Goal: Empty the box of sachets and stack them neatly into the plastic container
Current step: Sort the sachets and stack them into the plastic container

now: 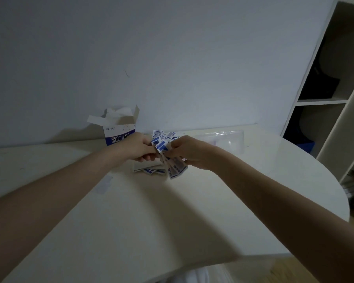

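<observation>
- Left hand and right hand, fingers curled, together grip a fanned bunch of small blue-and-white paper sachets above the white table; their long axes splay in differing directions.
- More sachets lie beneath.
- Open blue-and-white cardboard box stands upright, left.
- Clear plastic container lies behind-right.

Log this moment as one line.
hands: left, right gripping sachets | box: open, upright | plastic container: no sachets visible inside

Both forearms bare, no sleeves, no rings or watch visible; white garment at bottom edge.
</observation>
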A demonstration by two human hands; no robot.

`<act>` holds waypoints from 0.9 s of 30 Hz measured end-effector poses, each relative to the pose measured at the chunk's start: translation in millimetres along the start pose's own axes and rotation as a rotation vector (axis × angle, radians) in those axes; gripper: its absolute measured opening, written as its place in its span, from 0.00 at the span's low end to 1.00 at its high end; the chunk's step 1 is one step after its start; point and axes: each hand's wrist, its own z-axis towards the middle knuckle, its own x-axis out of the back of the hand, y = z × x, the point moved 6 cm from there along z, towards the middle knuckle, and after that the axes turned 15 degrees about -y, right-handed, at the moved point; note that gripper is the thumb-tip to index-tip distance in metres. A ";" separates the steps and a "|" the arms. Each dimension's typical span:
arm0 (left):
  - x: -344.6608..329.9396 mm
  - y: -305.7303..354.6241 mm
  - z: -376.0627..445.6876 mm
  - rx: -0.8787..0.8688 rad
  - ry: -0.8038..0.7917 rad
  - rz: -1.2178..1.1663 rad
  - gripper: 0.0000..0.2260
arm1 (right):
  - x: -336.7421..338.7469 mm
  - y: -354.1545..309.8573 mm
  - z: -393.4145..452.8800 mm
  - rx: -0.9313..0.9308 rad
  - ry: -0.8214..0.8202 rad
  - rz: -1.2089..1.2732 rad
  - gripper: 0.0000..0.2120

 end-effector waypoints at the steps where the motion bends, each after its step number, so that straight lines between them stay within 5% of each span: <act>1: -1.3 -0.4 -0.8 0.010 -0.007 -0.027 0.12 | 0.3 -0.9 0.5 0.011 0.025 -0.014 0.06; 4: -2.5 -2.5 -6.0 0.050 -0.100 -0.070 0.12 | 5.3 -2.4 2.6 0.072 0.116 -0.105 0.15; 6: 8.7 -10.7 -11.6 0.148 -0.139 0.104 0.10 | 8.9 -9.1 -1.1 0.077 0.202 -0.336 0.07; 9: 27.5 -44.6 -30.2 0.545 -0.181 0.477 0.20 | 1.7 -15.0 0.6 0.048 0.193 -0.577 0.14; 12: 22.9 -69.3 -52.0 0.801 -0.258 0.519 0.28 | -20.3 -21.9 9.1 0.061 0.111 -0.799 0.03; 14: 15.8 -65.6 -49.7 0.723 -0.258 0.571 0.22 | -30.8 -22.5 14.8 0.067 0.073 -0.848 0.10; 20: -4.2 -50.1 -33.5 0.455 -0.242 0.903 0.08 | -35.5 -19.0 21.1 0.093 0.050 -0.860 0.07; 23: -5.0 -44.4 -33.5 0.396 -0.301 0.986 0.11 | -28.7 -13.1 20.7 0.068 0.080 -0.890 0.18; 27: 10.1 -48.0 -51.4 0.420 -0.439 1.021 0.25 | -23.8 -11.4 21.4 0.049 0.089 -0.838 0.19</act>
